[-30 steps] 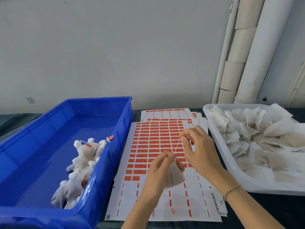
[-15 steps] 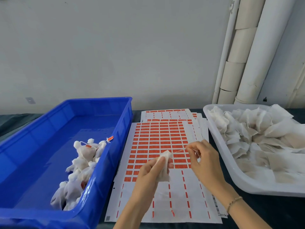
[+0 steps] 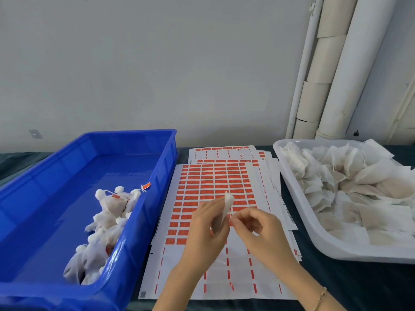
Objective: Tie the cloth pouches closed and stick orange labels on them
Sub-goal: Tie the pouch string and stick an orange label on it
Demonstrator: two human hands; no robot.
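1. The left hand [image 3: 203,230], in the lower centre of the frame, is gripping a small white pouch [image 3: 226,204]. Its fingers are curling round the body, so the neck is standing free for tying.
2. The right hand [image 3: 261,232] is meeting it from the right. Thumb and forefinger are pinching what I take to be the drawstring [image 3: 231,217]; it is too thin to see clearly.
3. Under both hands the label sheet [image 3: 213,182] is lying flat, with its nearest rows already peeled, I think to keep a label within easy reach.
4. At the left the blue crate [image 3: 56,176] is holding the tied, labelled pouches [image 3: 110,212].
5. At the right the white tray [image 3: 314,240] is holding the flat untied pouches [image 3: 350,187], so the work seems to be passing from right to left.
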